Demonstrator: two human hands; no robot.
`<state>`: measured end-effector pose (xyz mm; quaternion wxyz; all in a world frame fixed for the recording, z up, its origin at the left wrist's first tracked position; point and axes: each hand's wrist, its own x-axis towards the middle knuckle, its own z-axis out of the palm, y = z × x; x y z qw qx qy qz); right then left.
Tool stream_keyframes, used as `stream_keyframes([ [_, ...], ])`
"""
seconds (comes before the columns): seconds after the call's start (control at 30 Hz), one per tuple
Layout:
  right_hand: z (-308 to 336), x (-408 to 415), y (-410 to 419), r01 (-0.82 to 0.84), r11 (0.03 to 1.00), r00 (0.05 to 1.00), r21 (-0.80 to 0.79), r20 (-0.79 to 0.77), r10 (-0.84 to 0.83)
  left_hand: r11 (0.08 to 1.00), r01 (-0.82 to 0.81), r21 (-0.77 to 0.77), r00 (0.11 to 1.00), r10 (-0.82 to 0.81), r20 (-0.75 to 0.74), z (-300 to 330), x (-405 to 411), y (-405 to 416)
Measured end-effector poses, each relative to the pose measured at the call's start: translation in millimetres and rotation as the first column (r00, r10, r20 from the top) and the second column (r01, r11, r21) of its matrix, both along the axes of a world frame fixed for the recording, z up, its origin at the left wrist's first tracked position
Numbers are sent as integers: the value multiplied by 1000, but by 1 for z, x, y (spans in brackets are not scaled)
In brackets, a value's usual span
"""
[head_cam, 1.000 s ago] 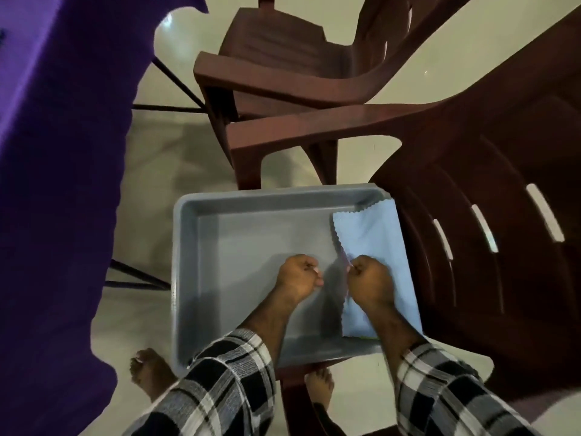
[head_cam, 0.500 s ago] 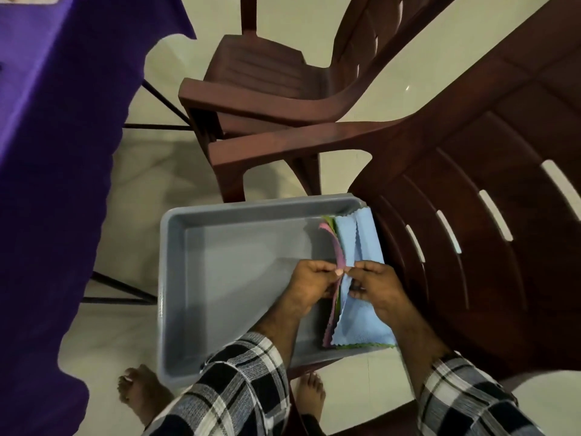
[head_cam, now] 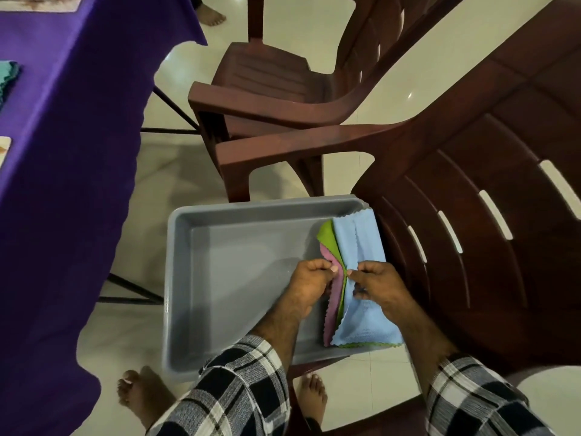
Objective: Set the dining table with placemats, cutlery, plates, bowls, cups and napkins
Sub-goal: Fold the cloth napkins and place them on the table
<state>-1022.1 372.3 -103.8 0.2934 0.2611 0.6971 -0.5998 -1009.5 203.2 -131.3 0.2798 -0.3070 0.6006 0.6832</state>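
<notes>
The napkins (head_cam: 361, 278), blue over green and pink, lie stacked at the right end of a grey tray (head_cam: 235, 278) on a chair. The left hand (head_cam: 309, 278) pinches the pink edge while the right hand (head_cam: 375, 283) pinches the blue one, probably to peel layers apart. The purple counter (head_cam: 63, 152) waits at left.

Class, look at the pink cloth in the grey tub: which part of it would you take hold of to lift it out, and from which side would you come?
Probably the pink cloth by its scalloped left edge, from the tub's open left side. That edge fans out clear of the green cloth and blue cloth, where the left hand already pinches it; the right hand holds the blue one.
</notes>
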Motion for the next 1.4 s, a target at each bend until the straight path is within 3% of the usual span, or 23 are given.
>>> stream_keyframes([
  [0.07, 5, -1, -1, -3, 1000, 1000, -31, -4, 3, 994, -8, -108, 999, 11, 30, -7, -1, -2],
  [0.17, 19, 0, 0, 24, 974, 1000, -224, 5, -24, 949, -57, -310, 994, 83, 70, -18, 1, -12],
  [0.2, 23, -1, 0, -2, 978, 1000, -206, -17, -2, 939, -55, -340, 993, 87, 79, -23, 1, -16],
  [0.3, 38, -3, -2, -83, 996, 988, 43, -129, 88, 887, -50, -458, 994, 91, 68, 5, 3, -25],
  [0.33, 48, -4, -4, -92, 995, 986, 48, -136, 97, 865, -64, -498, 996, 86, 21, 17, 3, -28],
  [0.43, 78, -12, -17, -74, 997, 987, -15, -141, 71, 944, -63, -323, 995, 34, -95, 56, 6, -34],
  [0.5, 105, -18, -28, -47, 992, 990, -116, -138, 30, 991, 74, -110, 991, -86, -107, 91, 12, -36],
  [0.53, 119, -21, -34, -50, 988, 990, -148, -141, 29, 983, 162, -84, 976, -172, -130, 106, 16, -39],
  [0.6, 147, -30, -46, -66, 986, 985, -156, -168, 39, 959, 232, -161, 936, -265, -233, 132, 25, -44],
  [0.73, 203, -39, -70, -52, 998, 959, -22, -278, 44, 908, 89, -409, 929, -224, -296, 174, 39, -72],
  [0.87, 241, -23, -108, -224, 965, 927, 136, -275, 254, 862, 29, -506, 927, -213, -310, 231, 79, -137],
  [0.93, 251, -10, -135, -431, 868, 843, 249, -233, 485, 830, 57, -555, 918, -262, -298, 255, 108, -175],
  [1.03, 263, 17, -191, -703, 543, 544, 459, -144, 826, 821, 61, -568, 941, -238, -242, 284, 161, -239],
  [1.13, 286, 52, -253, -747, 228, 267, 624, -32, 963, 833, -26, -552, 962, -130, -241, 299, 220, -297],
  [1.27, 313, 115, -345, -759, 101, 104, 643, -34, 994, 867, -106, -488, 968, -23, -250, 319, 318, -370],
  [1.4, 346, 183, -430, -833, 18, -58, 554, -119, 991, 887, -300, -351, 925, 180, -336, 361, 421, -427],
])
